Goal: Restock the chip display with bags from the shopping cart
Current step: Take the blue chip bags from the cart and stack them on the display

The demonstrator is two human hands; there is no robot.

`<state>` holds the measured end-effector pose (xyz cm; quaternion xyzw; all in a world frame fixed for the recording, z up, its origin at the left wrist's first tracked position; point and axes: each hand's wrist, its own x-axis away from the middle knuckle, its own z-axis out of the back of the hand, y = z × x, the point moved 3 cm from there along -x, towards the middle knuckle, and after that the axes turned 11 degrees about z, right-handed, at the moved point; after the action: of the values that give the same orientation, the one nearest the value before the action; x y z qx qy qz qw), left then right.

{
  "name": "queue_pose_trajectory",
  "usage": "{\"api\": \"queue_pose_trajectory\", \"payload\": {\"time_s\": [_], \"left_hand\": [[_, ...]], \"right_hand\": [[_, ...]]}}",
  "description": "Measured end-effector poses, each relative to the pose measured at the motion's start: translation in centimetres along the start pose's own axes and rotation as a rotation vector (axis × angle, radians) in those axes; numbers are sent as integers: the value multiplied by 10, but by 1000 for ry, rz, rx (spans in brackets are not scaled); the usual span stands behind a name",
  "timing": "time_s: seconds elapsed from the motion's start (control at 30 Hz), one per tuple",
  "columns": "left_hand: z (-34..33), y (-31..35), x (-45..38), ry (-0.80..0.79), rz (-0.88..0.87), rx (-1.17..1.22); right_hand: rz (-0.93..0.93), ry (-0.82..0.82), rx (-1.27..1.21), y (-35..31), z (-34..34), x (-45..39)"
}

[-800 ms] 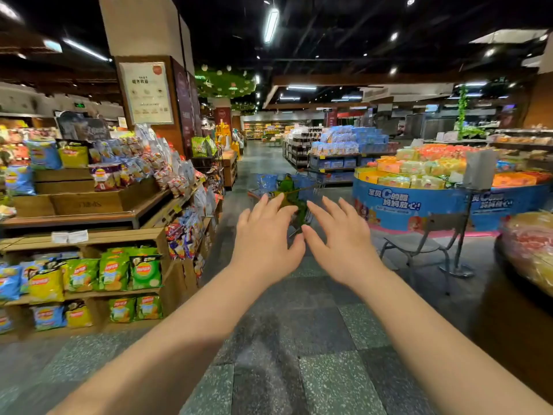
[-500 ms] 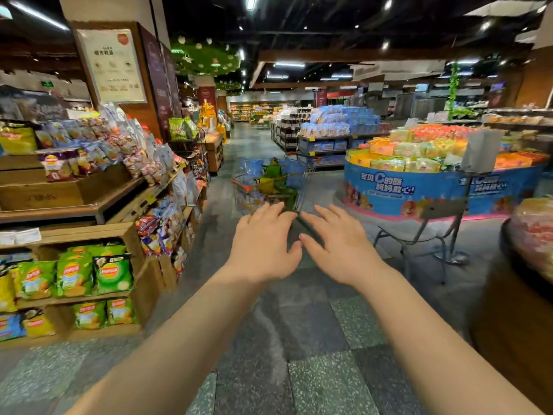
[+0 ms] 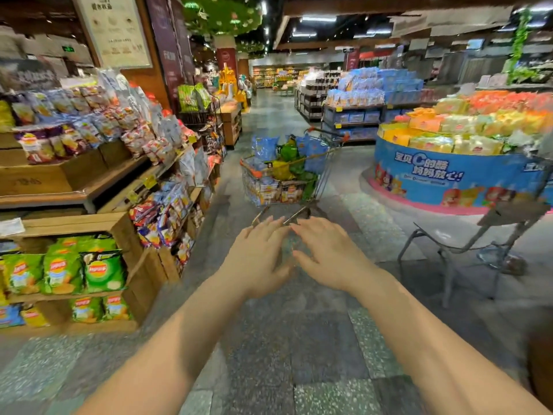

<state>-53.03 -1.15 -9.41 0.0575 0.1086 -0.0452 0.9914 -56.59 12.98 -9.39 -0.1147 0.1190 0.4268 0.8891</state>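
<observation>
Both hands, left hand (image 3: pixel 257 259) and right hand (image 3: pixel 329 253), reach out spread and empty; walk up beside the shopping cart (image 3: pixel 284 178) before grabbing chip bags (image 3: pixel 264 148).

Head-height, forward-down along aisle

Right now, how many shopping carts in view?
1. The shopping cart stands in the aisle ahead of both hands, between the chip display and the round blue stand. Others may be hidden farther back.

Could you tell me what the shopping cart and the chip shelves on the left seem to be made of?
The cart looks like bare metal wire: a thin silvery grid with orange corner caps. The shelves look like unpainted wood, brown boards with a matte, grainy face, though blur hides detail.
</observation>
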Motion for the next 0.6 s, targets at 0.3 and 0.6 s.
{"api": "queue_pose_trajectory", "payload": {"time_s": [0.3,0.6], "left_hand": [[-80,-96,-178,-107,-161,-43],[-124,-139,-393,-25,-307,33]], "right_hand": [[97,-100,88,150,-82,-131],[63,29,193,287,-111,-272]]}}
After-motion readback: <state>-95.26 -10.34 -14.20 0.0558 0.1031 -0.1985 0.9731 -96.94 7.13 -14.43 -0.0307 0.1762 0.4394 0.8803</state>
